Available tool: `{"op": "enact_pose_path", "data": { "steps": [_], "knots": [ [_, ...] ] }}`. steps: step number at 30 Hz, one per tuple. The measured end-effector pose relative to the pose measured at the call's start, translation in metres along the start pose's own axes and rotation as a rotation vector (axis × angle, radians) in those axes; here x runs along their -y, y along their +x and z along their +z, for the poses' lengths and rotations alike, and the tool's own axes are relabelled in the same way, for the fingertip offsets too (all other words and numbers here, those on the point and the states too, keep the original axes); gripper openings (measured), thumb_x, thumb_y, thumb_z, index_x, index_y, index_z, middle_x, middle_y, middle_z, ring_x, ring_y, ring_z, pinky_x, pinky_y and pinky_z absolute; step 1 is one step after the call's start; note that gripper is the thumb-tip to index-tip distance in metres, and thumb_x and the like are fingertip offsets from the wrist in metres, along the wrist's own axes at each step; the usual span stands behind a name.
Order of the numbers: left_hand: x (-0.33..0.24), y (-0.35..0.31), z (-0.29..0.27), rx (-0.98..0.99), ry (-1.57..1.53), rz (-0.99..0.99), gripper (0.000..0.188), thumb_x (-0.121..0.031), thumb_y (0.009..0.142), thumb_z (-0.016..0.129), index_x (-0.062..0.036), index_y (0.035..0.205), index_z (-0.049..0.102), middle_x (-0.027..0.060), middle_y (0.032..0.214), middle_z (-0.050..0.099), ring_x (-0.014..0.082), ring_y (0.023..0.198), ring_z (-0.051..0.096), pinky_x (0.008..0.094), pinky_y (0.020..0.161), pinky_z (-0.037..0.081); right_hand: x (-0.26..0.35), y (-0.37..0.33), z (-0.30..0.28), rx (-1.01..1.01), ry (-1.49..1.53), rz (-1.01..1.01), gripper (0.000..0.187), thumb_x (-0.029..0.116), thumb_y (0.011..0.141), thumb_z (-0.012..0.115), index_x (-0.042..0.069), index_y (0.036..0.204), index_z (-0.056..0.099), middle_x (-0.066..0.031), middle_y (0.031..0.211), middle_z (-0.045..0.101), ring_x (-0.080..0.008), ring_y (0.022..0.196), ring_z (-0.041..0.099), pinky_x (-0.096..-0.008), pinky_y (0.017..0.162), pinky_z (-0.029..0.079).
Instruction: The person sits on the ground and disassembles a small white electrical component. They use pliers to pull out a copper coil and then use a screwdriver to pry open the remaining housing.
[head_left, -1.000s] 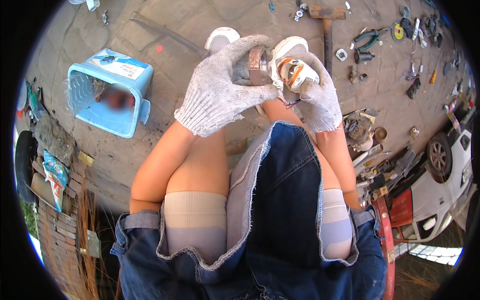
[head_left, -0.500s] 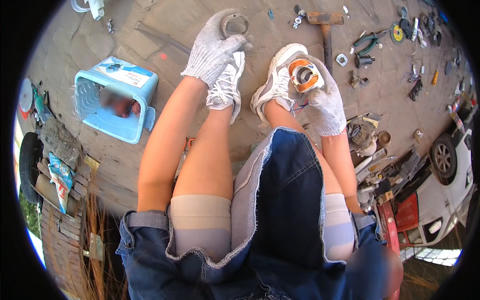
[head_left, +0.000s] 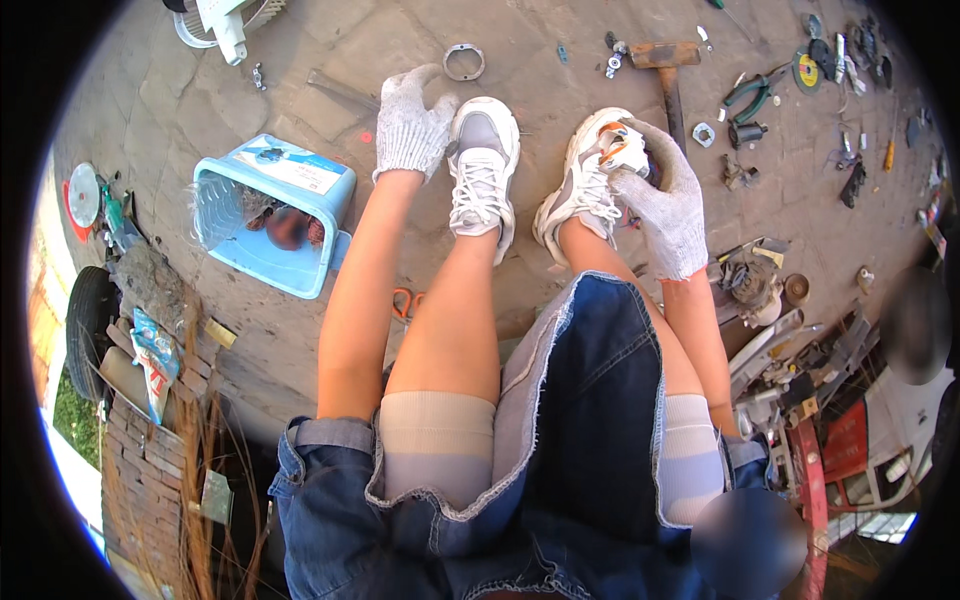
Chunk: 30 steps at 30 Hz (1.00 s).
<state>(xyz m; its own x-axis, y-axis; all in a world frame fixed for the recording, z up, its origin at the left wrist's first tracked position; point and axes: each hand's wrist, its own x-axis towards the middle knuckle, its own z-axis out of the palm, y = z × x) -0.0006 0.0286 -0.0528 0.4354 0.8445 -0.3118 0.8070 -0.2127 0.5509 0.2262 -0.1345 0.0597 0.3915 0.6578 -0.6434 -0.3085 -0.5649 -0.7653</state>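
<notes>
My left hand [head_left: 412,122], in a pale knitted work glove, is empty, its fingers and thumb apart. Just beyond it a thin metal ring [head_left: 447,68] lies on the paving. My right hand [head_left: 662,190], gloved the same way, grips a motor stator [head_left: 625,150] with white insulation and orange-copper windings. The stator is tilted above my right shoe [head_left: 578,185], and the glove hides part of it. Beside my left hand is my left shoe [head_left: 482,180]. A hammer [head_left: 666,56] with a wooden handle lies beyond my right hand.
On the left a light blue plastic basket [head_left: 335,210] lies on its side with reddish scrap inside. Green-handled pliers [head_left: 748,95], a yellow-centred disc [head_left: 806,72] and a hex nut [head_left: 703,134] are at the right. Scrap metal [head_left: 750,280] is piled near my right forearm.
My left hand has let go of the metal ring, which now lies on the ground, and has drawn back from it. The stator in my right hand has been turned and tilted. The view has shifted slightly.
</notes>
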Motion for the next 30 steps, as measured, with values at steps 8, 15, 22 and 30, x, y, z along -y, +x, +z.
{"op": "enact_pose_path", "data": {
  "steps": [8,15,22,30],
  "knots": [
    [-0.084,-0.067,-0.106,0.199,-0.582,-0.065,0.036,-0.015,0.088,0.066,-0.0010,0.121,0.062,0.0079,0.108,0.067,0.0132,0.091,0.064,0.0262,0.076,0.052,0.078,-0.086,-0.018,-0.362,-0.430,-0.648,0.060,0.009,0.060,0.086,0.006,0.115,0.063,-0.0101,0.113,0.063,-0.0235,0.107,0.060,-0.0340,0.093,0.048],
    [-0.214,-0.171,-0.265,0.263,-0.672,0.213,0.044,-0.007,0.087,0.065,0.0024,0.129,0.054,0.0103,0.123,0.061,0.0172,0.105,0.061,0.0290,0.088,0.049,0.170,-0.228,-0.023,-0.336,-0.482,-1.162,0.059,0.008,0.056,0.087,0.004,0.110,0.064,-0.0115,0.111,0.067,-0.0293,0.110,0.060,-0.0387,0.095,0.047],
    [-0.306,-0.352,-0.318,0.326,-1.037,0.599,0.094,-0.022,0.070,0.087,-0.0005,0.145,0.035,0.0144,0.138,0.050,0.0226,0.126,0.051,0.0365,0.105,0.042,0.212,-0.393,0.006,-0.047,-0.474,-1.351,0.040,0.018,0.063,0.083,0.004,0.098,0.070,-0.0138,0.099,0.071,-0.0283,0.090,0.071,-0.0335,0.079,0.056],
    [-0.283,-0.499,-0.307,0.128,-1.327,0.663,0.074,-0.004,0.072,0.082,0.0006,0.136,0.046,0.0183,0.141,0.047,0.0286,0.129,0.049,0.0408,0.107,0.042,0.144,-0.504,0.018,0.034,-0.376,-1.361,0.072,0.014,0.056,0.092,0.002,0.118,0.057,-0.0259,0.122,0.056,-0.0321,0.112,0.060,-0.0420,0.090,0.052]
  ]
}}
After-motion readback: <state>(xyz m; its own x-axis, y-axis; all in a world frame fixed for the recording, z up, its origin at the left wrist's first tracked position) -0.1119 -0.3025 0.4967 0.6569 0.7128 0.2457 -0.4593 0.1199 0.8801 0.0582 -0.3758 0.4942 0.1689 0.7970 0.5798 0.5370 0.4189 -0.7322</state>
